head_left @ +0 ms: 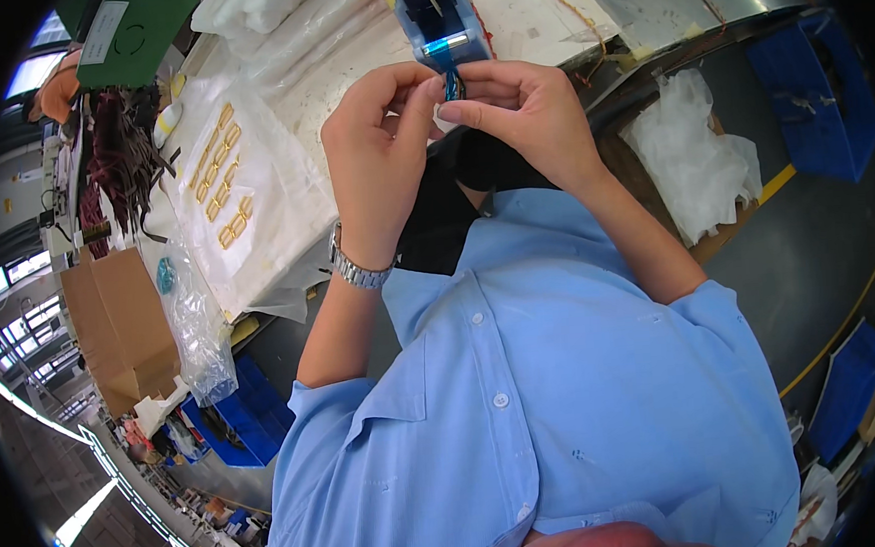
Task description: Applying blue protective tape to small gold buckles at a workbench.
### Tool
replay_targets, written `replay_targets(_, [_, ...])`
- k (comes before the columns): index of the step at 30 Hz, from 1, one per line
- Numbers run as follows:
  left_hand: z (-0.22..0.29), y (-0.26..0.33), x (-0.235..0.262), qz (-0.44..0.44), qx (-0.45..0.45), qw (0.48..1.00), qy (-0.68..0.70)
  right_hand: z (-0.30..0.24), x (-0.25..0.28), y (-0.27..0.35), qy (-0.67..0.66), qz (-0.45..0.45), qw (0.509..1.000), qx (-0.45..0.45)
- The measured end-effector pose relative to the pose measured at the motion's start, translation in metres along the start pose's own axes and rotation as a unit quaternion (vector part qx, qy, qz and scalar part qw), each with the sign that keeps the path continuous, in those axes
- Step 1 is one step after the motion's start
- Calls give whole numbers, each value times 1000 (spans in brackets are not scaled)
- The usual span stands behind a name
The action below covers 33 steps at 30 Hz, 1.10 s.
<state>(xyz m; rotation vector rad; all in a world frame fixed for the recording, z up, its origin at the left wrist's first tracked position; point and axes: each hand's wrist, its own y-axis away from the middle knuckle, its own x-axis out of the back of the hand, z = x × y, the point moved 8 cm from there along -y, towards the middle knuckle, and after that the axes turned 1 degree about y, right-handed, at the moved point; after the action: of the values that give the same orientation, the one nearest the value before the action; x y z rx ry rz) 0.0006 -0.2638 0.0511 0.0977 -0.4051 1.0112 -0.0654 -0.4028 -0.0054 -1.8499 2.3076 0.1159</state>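
Note:
Close in front of a light-blue tape dispenser, my two hands meet. A narrow strip of shiny blue tape runs down from the dispenser's front edge to between my fingertips. My left hand, with a metal watch on its wrist, is closed in a pinch at the strip's left side. From the other side, the thumb and fingers of my right hand close on the strip. Anything small inside the pinch is hidden by my fingers. Several gold rectangular buckles lie in rows on clear plastic to the left.
White plastic wrapping covers the table's far side, near a green box. Dark straps hang at the left, above a cardboard box. To the right stand a carton with white plastic and a blue bin.

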Motion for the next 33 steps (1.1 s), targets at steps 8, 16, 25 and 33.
replay_targets(8, [22, 24, -15, 37, -222, 954, -200, 0, -1, -2, -36, 29, 999, 6])
replay_targets(16, [9, 20, -15, 37, -213, 957, -193, 1, 0, 0, 28, 24, 999, -1])
replay_targets(25, [-30, 54, -24, -51, -24, 989, 133, 5, 9, 44, 9, -24, 997, -66])
replay_targets(33, [-49, 72, -14, -73, 50, 951, 296, -3, -11, 41, 181, -170, 969, -15])
